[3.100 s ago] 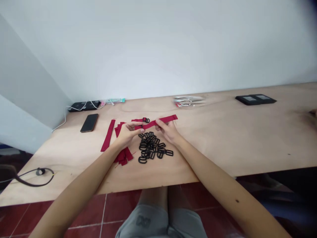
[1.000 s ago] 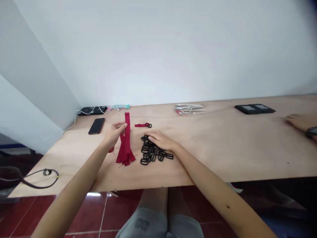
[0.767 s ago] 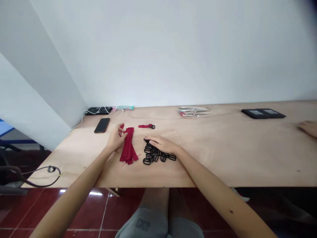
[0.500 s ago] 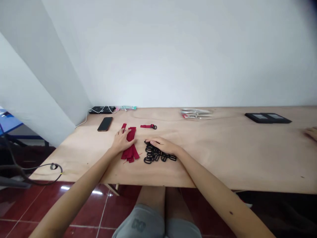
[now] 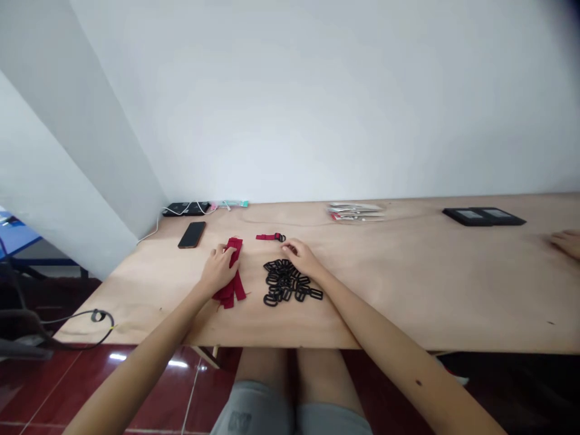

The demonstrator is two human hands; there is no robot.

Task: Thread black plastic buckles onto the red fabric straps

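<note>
My left hand [image 5: 219, 267] is closed round the upper part of a bundle of red straps [image 5: 238, 285], whose lower ends fan out on the table. Just above the pile of black plastic buckles and rings [image 5: 284, 281] is my right hand [image 5: 301, 255], its fingers drawn together near the finished-looking red strap with black buckle [image 5: 270, 237]. Whatever its fingertips hold, if anything, is too small to make out.
A phone [image 5: 192, 235] and black boxes with a white cable [image 5: 185, 209] lie at the left. Flat plastic packets [image 5: 356, 211] rest by the wall. Two black cases [image 5: 484, 216] lie at the right, near another person's hand [image 5: 566, 242].
My right hand has lifted off the buckle pile and moved up towards the single strap. My left hand has gathered the red straps and shifted them slightly left.
</note>
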